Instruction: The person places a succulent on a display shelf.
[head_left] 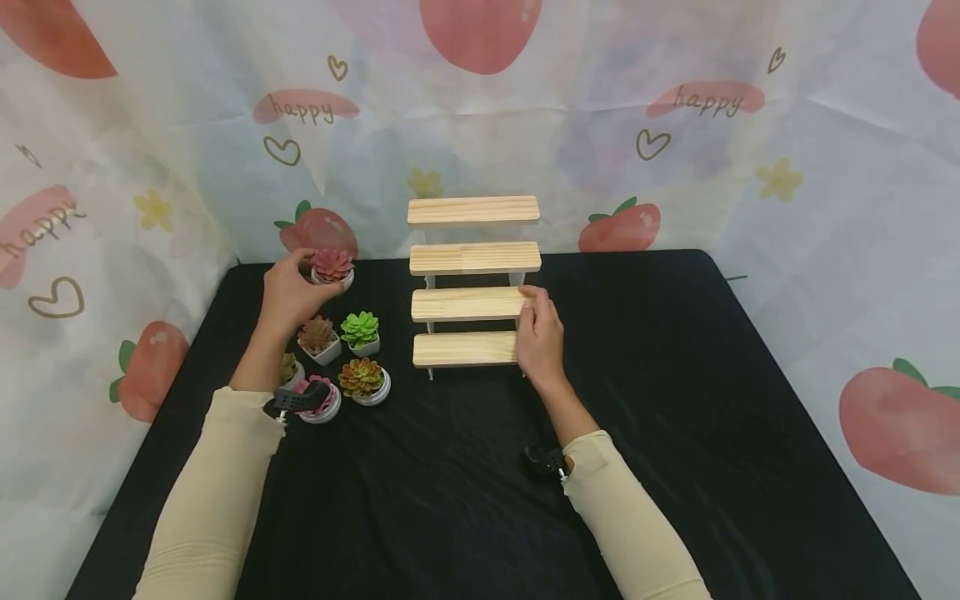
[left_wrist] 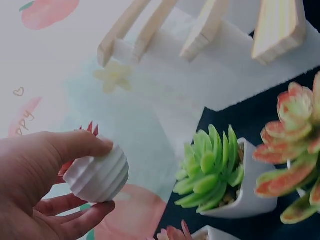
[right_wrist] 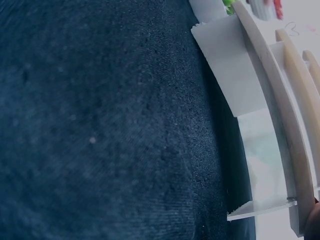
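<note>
Item one: red succulent [head_left: 332,264] in a white, spirally ribbed pot [left_wrist: 98,177]. It is held near the back edge of the surface [head_left: 465,492], to the left of the stand; in the left wrist view it is seen against the printed backdrop [head_left: 480,142].

Left hand [head_left: 291,290]: part-closed around the pot, which is pinched between thumb and fingertips.

Right hand [head_left: 542,340]: curled at the right end of the stand, by which the second tread from the bottom is gripped; only a dark edge of it is caught in the right wrist view.

Item two: four-tread stand [head_left: 475,260], pale wood on clear side panels, stood upright on the surface.

Items three to seven, grouped left of the stand and below the left hand: green succulent [head_left: 361,329] in a white angular pot; brownish-red succulent [head_left: 317,333], white angular pot, just beside it; orange-green succulent [head_left: 362,378], white round pot; pink succulent [head_left: 324,412], white round pot, partly covered by the left black wrist strap [head_left: 302,398]; greenish succulent [head_left: 289,367], largely hidden behind the left forearm.

Beige sleeves [head_left: 213,492] are worn on both arms.
</note>
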